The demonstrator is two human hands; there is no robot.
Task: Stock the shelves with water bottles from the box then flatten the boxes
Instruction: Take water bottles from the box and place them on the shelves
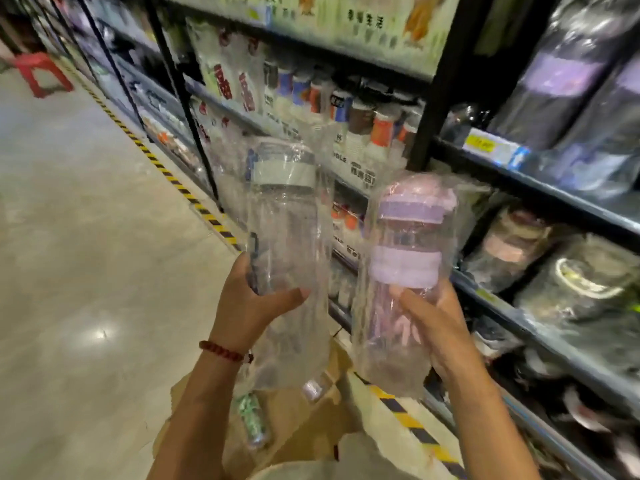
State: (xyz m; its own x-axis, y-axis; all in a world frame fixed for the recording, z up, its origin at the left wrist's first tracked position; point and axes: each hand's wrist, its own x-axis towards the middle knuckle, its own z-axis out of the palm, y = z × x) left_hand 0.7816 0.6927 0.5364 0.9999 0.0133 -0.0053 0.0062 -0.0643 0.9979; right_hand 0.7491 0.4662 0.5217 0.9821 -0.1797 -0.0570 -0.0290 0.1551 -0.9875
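I hold two water bottles upright in front of the shelves [540,188], one in each of my hands. My left hand [249,306] grips the clear bottle [287,237] low on its body, thumb across the front; it is see-through plastic with a pale grey band under the lid and a dark strap down its left side, all wrapped in a loose transparent bag that hangs below my grip. My right hand [433,323] grips the purple bottle [405,265] around its lower half; it has a lilac lid, a lilac sleeve round the middle and a tinted clear body, also in a crinkled clear bag. The two bottles stand just beside each other, apart. Below them the open cardboard box [301,424] sits on the floor [86,271], with more wrapped bottles inside.
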